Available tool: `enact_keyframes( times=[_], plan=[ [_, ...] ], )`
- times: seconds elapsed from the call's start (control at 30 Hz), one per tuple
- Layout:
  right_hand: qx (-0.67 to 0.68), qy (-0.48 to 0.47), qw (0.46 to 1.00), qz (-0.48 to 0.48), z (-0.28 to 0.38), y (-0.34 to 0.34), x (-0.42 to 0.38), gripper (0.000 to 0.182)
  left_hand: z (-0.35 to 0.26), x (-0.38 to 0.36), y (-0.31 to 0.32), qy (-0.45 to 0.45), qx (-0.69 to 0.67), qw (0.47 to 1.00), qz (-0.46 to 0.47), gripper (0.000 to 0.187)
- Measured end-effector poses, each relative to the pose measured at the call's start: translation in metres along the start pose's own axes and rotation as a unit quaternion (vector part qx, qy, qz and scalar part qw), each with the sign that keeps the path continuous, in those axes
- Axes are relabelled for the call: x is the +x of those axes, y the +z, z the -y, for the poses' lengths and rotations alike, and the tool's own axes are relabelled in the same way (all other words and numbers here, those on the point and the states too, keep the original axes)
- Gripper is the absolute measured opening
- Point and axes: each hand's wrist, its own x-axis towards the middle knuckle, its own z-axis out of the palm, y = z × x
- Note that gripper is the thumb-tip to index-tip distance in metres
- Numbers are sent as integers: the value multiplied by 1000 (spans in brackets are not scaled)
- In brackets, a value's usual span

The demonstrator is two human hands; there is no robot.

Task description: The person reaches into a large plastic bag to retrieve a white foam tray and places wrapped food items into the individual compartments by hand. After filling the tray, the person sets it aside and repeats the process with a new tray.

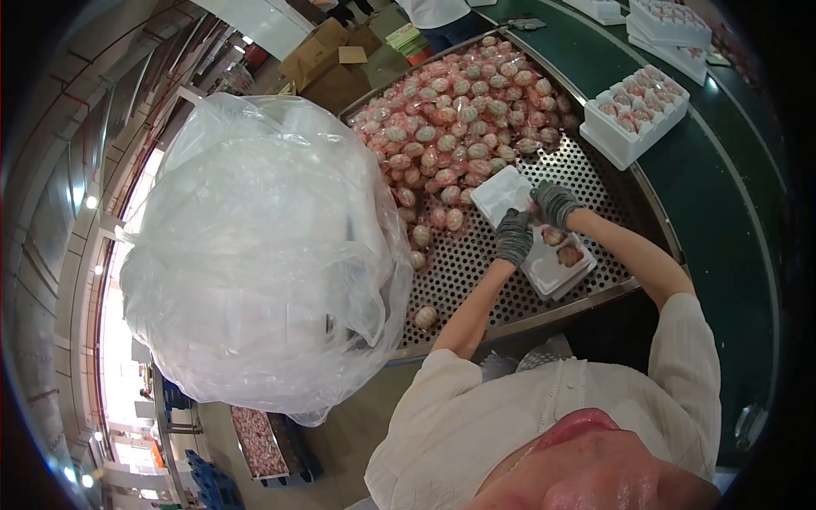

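The biggest thing I see is the clear plastic bag [255, 255], puffed up at the left edge of the worktop [595, 183], a perforated metal surface. Across the far half of that surface lies a heap of wrapped pink pieces [459, 110], dense and touching one another, with a stray one [426, 317] alone near the front rim. Beyond the rim runs a green belt [722, 195], and on it stands a filled white tray [636, 112], well apart from my hands.

Both my arms reach forward from white sleeves, bare at the forearm, converging over the white tray [552, 268] on the worktop just in front of the heap. The left hand [513, 235], in a grey glove, is bent down at the wrist, its fingers curled onto the tray's near-left part; I cannot tell what they grip, if anything. The right hand [554, 204], also gloved, is angled inward, fingers closed at the seam between the tray and its raised lid [501, 192], touching a pink piece there as far as I can make out. Two wrapped pieces [563, 246] sit in the tray's compartments just beside the right wrist.
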Motion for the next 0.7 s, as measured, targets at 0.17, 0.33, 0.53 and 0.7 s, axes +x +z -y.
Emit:
enact_keyframes(
  times=[0.17, 0.33, 0.53, 0.7],
  plan=[
    [97, 4, 995, 16, -11, -5, -8, 39, 0, -2, 3, 34, -25, 998, -46, 15],
    [-10, -9, 1000, -6, -3, 11, 7, 40, -10, -1, -12, -41, -54, 998, 8, 19],
    [19, 17, 998, -58, -11, 26, -5, 40, -21, -8, -5, -4, -241, 970, -38, 41],
    [-12, -6, 999, -32, -11, 17, -4, 38, -19, -3, -15, -31, -87, 996, 21, 33]
  ],
)
